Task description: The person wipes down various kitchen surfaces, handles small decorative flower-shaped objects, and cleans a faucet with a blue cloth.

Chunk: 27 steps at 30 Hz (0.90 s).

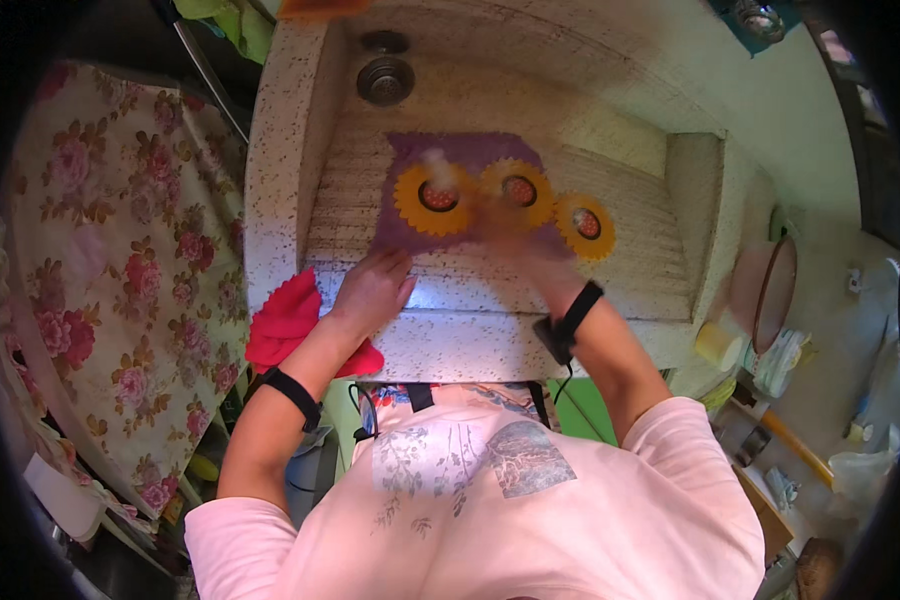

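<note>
A purple cloth [420, 146] with yellow sunflower shapes lies spread in a speckled stone sink [607, 300] with a ribbed floor. My left hand [375, 289] presses its fingertips on the cloth's near left edge. Over the cloth's middle right, my right hand [521, 240] is blurred, so its fingers and anything in them cannot be made out. A pale blurred thing [439, 169] shows over the left flower. The red cloth [292, 322] lies on the sink's near left rim, partly beneath my left forearm.
A metal drain [385, 81] is in the sink's far left corner. Floral fabric [127, 277] hangs at the left. To the right are a yellowish cup [718, 346], a round basin [774, 296] and a wooden handle [795, 442]. A cable hangs from my right wristband.
</note>
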Motion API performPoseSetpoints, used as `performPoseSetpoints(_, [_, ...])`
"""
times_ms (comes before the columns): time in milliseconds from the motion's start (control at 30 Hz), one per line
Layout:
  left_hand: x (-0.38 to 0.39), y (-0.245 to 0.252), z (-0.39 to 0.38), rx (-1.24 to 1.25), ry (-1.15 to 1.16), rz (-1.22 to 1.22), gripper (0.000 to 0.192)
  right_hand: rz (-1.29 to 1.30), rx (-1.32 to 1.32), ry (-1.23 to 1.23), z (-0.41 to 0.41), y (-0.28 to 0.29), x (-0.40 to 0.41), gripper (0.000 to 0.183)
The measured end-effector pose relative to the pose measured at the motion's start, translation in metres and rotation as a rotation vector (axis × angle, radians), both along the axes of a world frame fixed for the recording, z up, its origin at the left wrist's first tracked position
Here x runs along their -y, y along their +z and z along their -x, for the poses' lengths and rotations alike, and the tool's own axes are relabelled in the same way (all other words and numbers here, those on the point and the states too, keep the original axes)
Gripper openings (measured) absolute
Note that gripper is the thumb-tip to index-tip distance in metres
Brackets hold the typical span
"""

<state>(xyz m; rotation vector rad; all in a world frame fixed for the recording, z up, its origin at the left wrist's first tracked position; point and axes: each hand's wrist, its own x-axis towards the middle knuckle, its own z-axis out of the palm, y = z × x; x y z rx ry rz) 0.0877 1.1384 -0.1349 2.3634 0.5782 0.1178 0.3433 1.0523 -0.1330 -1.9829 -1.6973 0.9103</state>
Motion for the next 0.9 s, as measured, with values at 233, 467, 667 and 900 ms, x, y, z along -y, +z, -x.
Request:
performPoseSetpoints(233, [0.004,-0.001,0.004,-0.026,-0.01,-0.054,0.032,0.32,0.104,0.054,0.04,0.015,0.006,0.04])
performPoseSetpoints(467, [0.013,0.005,0.008,-0.014,0.12,-0.112,0.032,0.305,0.012,-0.007,-0.012,-0.009,0.022,0.049])
performPoseSetpoints(667, [0.016,0.0,0.004,-0.047,0.098,-0.167,0.029,0.636,0.015,-0.103,-0.021,-0.018,-0.077,0.039])
performPoseSetpoints(900, [0.019,0.002,0.002,-0.025,0.138,-0.2,0.026,0.24,0.114,0.242,-0.023,-0.005,-0.025,0.04])
